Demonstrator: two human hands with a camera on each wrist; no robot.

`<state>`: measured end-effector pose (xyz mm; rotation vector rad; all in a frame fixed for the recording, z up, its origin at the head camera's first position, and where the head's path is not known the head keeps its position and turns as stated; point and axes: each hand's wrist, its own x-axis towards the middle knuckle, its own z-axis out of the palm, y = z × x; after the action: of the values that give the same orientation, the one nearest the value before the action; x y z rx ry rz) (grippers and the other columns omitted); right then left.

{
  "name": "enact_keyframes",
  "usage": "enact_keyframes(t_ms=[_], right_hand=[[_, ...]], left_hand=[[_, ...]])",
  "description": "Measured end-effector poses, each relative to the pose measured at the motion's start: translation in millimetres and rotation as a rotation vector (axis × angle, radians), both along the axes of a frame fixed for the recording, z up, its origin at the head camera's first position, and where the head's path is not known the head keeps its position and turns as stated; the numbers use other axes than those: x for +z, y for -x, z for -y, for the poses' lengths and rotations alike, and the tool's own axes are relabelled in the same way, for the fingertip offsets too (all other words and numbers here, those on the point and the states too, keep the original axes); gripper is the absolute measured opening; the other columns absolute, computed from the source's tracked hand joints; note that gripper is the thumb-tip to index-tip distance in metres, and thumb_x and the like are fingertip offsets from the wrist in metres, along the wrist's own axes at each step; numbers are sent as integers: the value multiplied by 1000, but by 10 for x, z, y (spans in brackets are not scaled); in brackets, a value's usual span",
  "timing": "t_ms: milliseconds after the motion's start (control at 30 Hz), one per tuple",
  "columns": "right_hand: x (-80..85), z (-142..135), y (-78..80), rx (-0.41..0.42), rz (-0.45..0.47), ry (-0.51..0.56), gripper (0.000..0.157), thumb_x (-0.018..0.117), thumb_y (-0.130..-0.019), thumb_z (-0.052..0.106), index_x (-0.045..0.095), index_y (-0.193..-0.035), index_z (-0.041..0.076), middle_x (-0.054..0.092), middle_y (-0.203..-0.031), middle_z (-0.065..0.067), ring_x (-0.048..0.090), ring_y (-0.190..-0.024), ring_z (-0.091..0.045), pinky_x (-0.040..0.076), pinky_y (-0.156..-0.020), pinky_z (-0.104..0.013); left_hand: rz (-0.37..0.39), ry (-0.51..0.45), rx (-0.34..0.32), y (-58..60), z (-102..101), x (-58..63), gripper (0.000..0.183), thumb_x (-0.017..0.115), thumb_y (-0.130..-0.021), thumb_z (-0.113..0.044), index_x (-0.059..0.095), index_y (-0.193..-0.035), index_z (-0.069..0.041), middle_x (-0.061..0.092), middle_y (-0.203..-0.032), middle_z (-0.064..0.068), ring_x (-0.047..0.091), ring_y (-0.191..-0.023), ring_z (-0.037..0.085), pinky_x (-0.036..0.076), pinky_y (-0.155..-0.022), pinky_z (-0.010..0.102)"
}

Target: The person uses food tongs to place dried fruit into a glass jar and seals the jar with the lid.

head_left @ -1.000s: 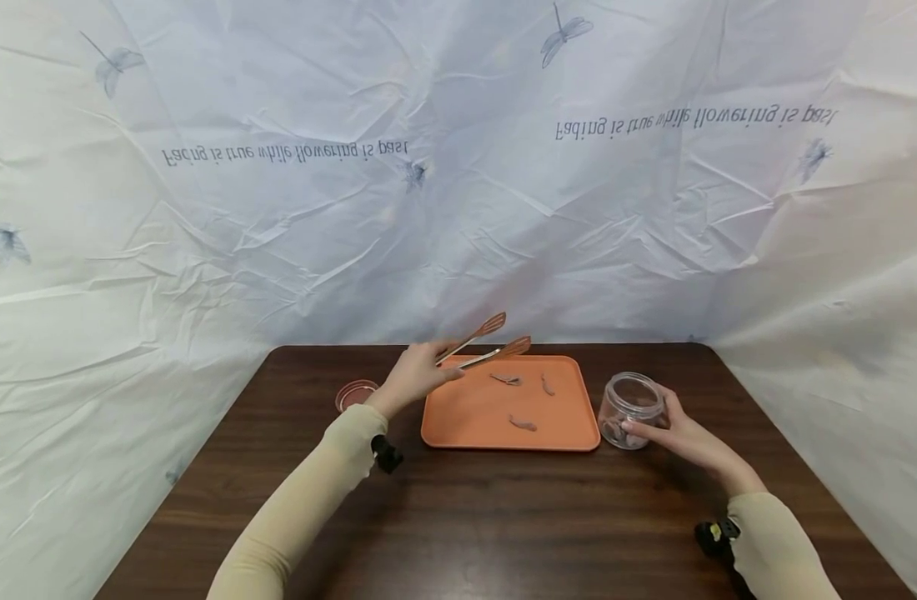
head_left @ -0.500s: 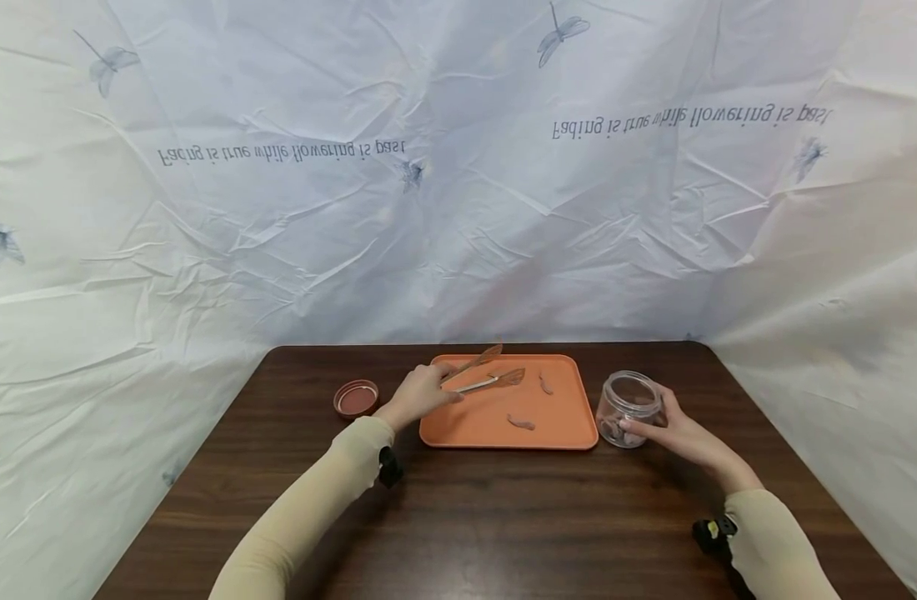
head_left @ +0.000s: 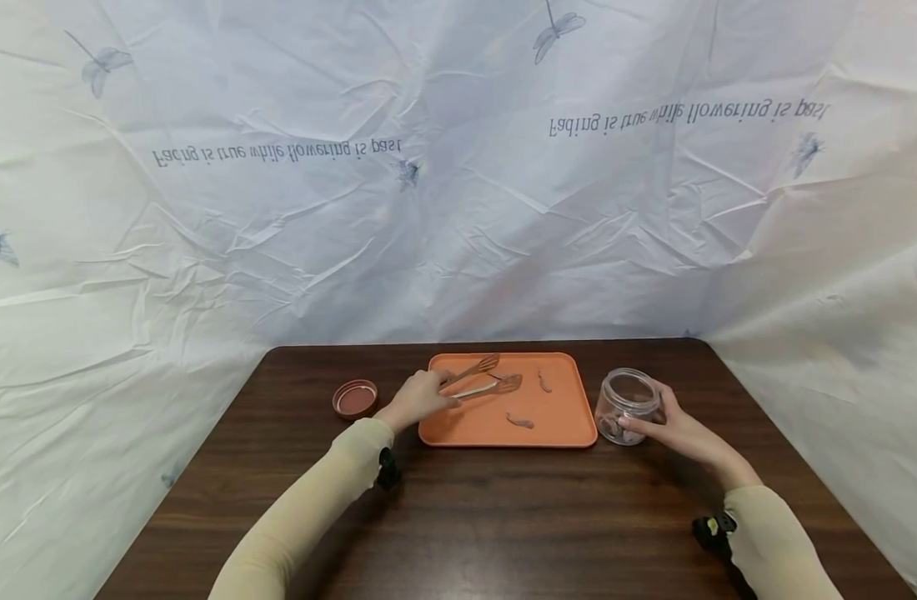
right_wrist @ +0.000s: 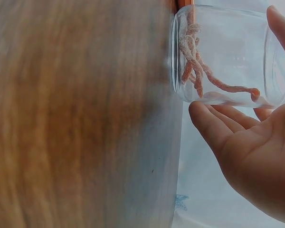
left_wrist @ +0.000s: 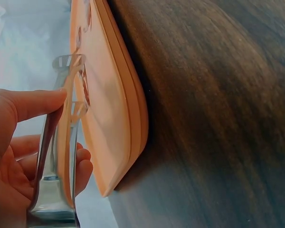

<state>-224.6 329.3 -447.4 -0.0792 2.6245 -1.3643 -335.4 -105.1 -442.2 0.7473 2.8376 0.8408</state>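
Observation:
My left hand (head_left: 413, 400) holds a pair of metal tongs (left_wrist: 51, 194) with slotted brown tips. The tips (head_left: 508, 383) are low over the orange tray (head_left: 556, 429), spread either side of a thin dried brown strip that they partly hide. Two more strips lie on the tray, one near the front (head_left: 520, 421) and another toward the back right (head_left: 544, 382). Fingers and thumb of my right hand (head_left: 679, 429) grip a clear, lidless jar (head_left: 629, 408) standing at the tray's right side. Inside the jar, several twisted strips (right_wrist: 194, 61) sit mostly at the bottom.
A reddish-brown screw lid (head_left: 355, 399) rests on the dark wooden table (head_left: 488, 517), left of the tray. Behind the table hangs a wrinkled white sheet (head_left: 473, 217) printed with words and dragonflies.
My left hand has lowered the tongs from above the tray's back edge to its surface, around the back-left strip. The right hand keeps its grip on the jar.

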Motion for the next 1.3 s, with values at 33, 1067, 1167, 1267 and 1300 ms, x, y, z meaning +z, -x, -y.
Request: enact_keyframes(t_ms=[33,1067,1167,1267,1300], right_hand=[[3,0,1,0,-2,0,112,68,-96,45,-16,-158,6,9,-157,-39,13,-144,-58,31,-103,-71],[-2,-10,11,6,-34,-31,109,67,-96,45,-13,-158,4,10,-157,-39,16,-143,-58,32,-103,-71],[-6,-9,8,1,-30,-34,109,67,-96,45,-13,-158,5,9,-157,-39,15,-144,-58,32,-102,-71],[-9,-8,4,-3,-28,-33,110,67,-96,45,-13,-158,5,9,-158,-39,15,-144,-58,32,-102,-71],[-9,-8,2,-4,-27,-34,110,67,-96,46,-13,-158,5,9,-158,-39,15,-144,-58,31,-102,-71]], left_hand=[[-1,2,1,3,-4,-1,50,77,-92,-25,63,-135,-4,69,-119,13,68,-100,26,55,-84,47],[-109,6,-65,-76,-69,-86,23,71,-95,-13,69,-118,-13,71,-108,6,67,-89,18,54,-79,39],[-114,4,-61,-70,-73,-96,24,72,-94,-13,69,-118,-13,71,-108,7,68,-91,20,54,-80,41],[-110,-12,-59,-68,-72,-115,24,72,-94,-13,69,-119,-12,71,-111,8,68,-95,23,54,-82,43],[-110,-17,-57,-69,-70,-123,25,72,-95,-14,69,-119,-12,71,-111,8,68,-96,23,55,-83,43]])
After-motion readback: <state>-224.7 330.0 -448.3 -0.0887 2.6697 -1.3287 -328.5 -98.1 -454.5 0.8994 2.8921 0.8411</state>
